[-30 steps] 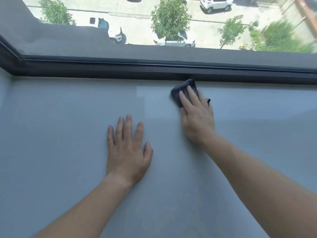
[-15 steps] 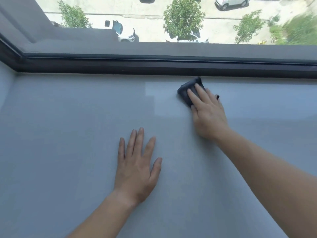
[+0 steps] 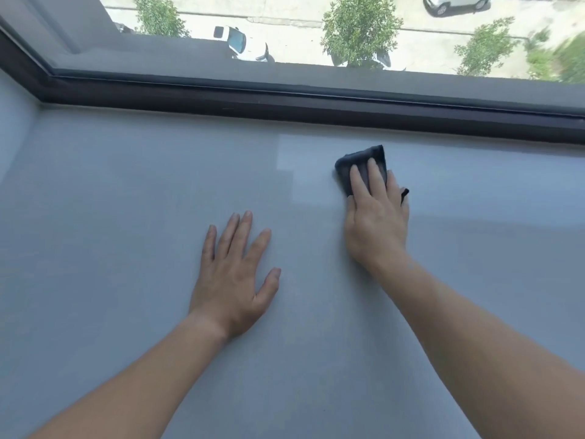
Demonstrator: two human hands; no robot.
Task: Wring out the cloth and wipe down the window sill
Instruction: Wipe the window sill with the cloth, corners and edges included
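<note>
Head view. My right hand [image 3: 376,223] lies flat on the dark cloth [image 3: 357,160], fingers straight, pressing it onto the window sill [image 3: 126,217]. The fingers do not curl round it, so this is an open-handed press, not a grasp. The cloth is folded small and sits on the far part of the sill, near the dark window frame [image 3: 285,103] but apart from it. One corner shows past the hand's right edge.

My left hand [image 3: 231,274] rests palm down on bare sill, fingers spread, holding nothing, nearer me and left of the cloth.

Sill is matt grey-blue, with a paler rectangular patch just left of the cloth. Through the glass, far below: pavement, trees [image 3: 357,26], a white car [image 3: 240,42].
</note>
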